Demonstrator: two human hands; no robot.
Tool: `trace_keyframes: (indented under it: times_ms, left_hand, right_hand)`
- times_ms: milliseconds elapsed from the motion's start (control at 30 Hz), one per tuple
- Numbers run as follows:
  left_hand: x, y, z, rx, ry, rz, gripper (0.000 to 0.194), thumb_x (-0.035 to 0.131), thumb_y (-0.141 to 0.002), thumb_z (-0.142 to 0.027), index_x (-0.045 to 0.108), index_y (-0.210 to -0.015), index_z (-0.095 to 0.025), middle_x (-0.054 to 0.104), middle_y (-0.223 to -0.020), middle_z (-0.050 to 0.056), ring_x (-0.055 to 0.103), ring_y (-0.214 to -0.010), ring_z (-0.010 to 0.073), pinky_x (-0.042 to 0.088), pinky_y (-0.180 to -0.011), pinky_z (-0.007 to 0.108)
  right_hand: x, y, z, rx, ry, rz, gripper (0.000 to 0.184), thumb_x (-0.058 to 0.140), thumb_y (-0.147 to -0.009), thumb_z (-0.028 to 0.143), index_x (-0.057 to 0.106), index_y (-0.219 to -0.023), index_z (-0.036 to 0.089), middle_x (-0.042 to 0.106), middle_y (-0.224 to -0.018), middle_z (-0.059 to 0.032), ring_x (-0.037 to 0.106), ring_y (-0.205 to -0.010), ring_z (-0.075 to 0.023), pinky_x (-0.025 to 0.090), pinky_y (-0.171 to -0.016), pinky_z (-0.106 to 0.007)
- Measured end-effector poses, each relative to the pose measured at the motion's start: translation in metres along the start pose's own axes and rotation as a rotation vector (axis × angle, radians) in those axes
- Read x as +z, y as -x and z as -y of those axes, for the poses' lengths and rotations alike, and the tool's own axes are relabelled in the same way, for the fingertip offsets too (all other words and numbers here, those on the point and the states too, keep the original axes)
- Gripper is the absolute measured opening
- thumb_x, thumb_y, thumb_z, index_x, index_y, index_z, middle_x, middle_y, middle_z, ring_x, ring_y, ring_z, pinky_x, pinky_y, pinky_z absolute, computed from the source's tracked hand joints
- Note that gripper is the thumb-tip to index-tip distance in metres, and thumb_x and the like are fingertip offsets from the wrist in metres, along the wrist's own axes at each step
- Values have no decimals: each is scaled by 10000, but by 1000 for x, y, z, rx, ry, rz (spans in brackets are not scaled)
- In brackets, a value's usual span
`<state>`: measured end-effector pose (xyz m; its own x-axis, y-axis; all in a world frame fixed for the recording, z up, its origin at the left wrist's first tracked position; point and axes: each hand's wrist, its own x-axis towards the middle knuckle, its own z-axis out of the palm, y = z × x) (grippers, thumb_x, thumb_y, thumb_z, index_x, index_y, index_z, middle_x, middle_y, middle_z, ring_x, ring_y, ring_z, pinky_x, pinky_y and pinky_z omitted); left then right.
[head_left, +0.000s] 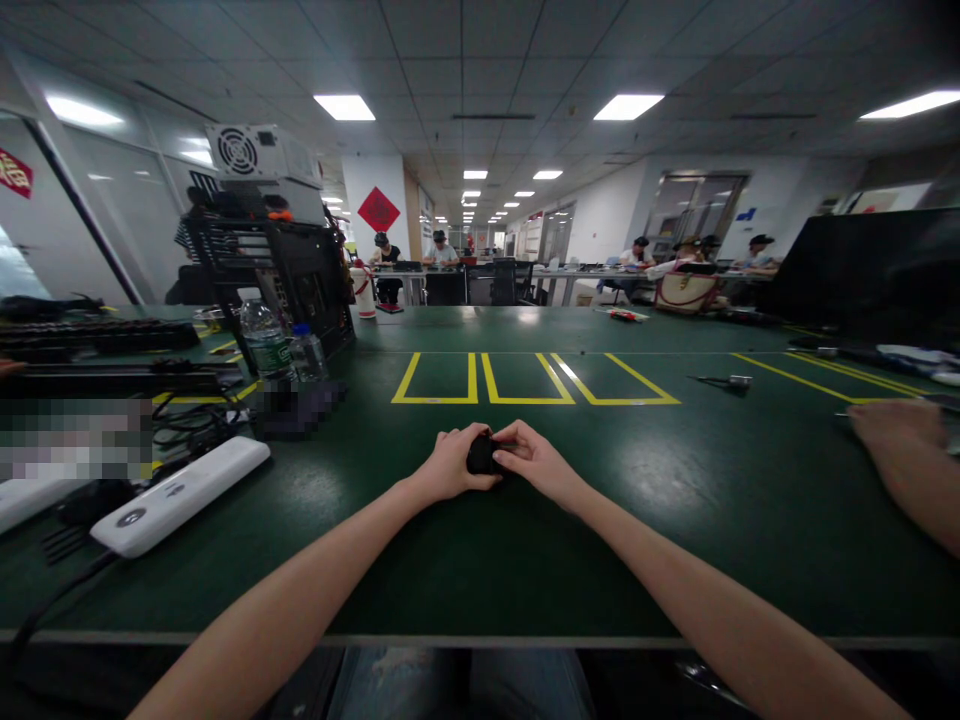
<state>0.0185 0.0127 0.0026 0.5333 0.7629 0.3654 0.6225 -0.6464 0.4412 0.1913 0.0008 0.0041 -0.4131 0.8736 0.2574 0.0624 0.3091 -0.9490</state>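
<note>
Both hands meet just above the green tabletop (pixel 480 560), near its middle. A small, dark, blocky object (pixel 480 456) sits between them; its kind is too small and dark to make out. My left hand (pixel 452 465) curls around its left side, thumb below and fingers above. My right hand (pixel 536 460) pinches at its right edge with thumb and fingertips. The fingers cover part of the object. Beyond the hands, yellow tape outlines (pixel 531 400) mark open-topped boxes on the table.
To the left lie a white power strip (pixel 184 495) and tangled cables, with a water bottle (pixel 262 335) and a black computer frame (pixel 300 270) behind. A thin tool with a metal end (pixel 731 382) lies to the right. At the far right is another person's hand (pixel 896 425).
</note>
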Motion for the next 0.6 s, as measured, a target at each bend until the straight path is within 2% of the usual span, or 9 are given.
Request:
trace_keyframes:
  times_ms: [133,300,500,600]
  left_hand:
    - [2,-1,2,4,-2,-6,594,625,-601,-416,372,-1105,-232,526,-1005,37,501,-911,240,320,-815,385]
    - [-1,0,0,10,18,9,564,613,-617,-413,376,-1098,-236,524,-1001,31,502,-904,230,327,-811,375]
    - [0,1,1,6,22,5,580,616,-611,-423,372,-1101,-235,515,-1015,35,495,-921,235,320,-819,379]
    - [0,1,1,2,16,4,577,616,-611,-423,374,-1101,-236,516,-1018,35,497,-918,236,320,-819,382]
  right_hand:
    - [-2,-2,-3,44,-8,3,288,574,-699,251,469,-958,182,520,-1007,-45,499,-1001,-173,374,-910,-377]
    - [-4,2,1,61,-3,74,297,595,-679,241,465,-943,198,509,-1017,-28,505,-995,-181,404,-873,-388]
    - [-3,3,4,41,-27,46,210,566,-707,276,470,-876,194,520,-978,-19,524,-954,-175,421,-841,-378]
    - [-2,1,3,48,-23,39,242,575,-701,252,465,-909,195,519,-983,-23,520,-962,-172,412,-853,-370]
